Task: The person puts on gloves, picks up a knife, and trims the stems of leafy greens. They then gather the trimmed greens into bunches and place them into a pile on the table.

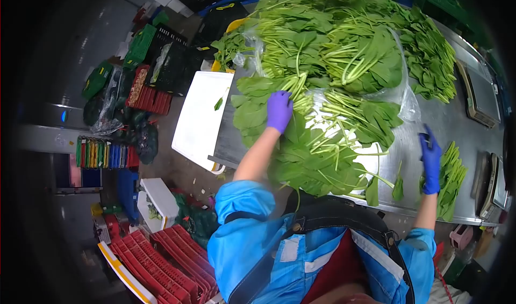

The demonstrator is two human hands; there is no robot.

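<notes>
My left hand (280,111), in a purple glove, is closed on the stems of a bunch of leafy greens (252,108) at the near left of the heap. My right hand (430,161), gloved in darker blue-purple, is over the metal table with its fingers stretched out and nothing visible in them. Close beside it lies a separate bundle of greens (453,180), stems upward in the view. Loose leafy stalks (322,167) are spread in front of my body, partly over a bright white surface. A larger heap of greens (301,30) covers the far side.
Clear plastic wrap (409,108) lies against the heap. A white board or lid (201,116) extends from the table's left side. Scales or trays (475,97) stand along the right edge. Red crates (161,263) and a white foam box (158,204) are on the floor at left.
</notes>
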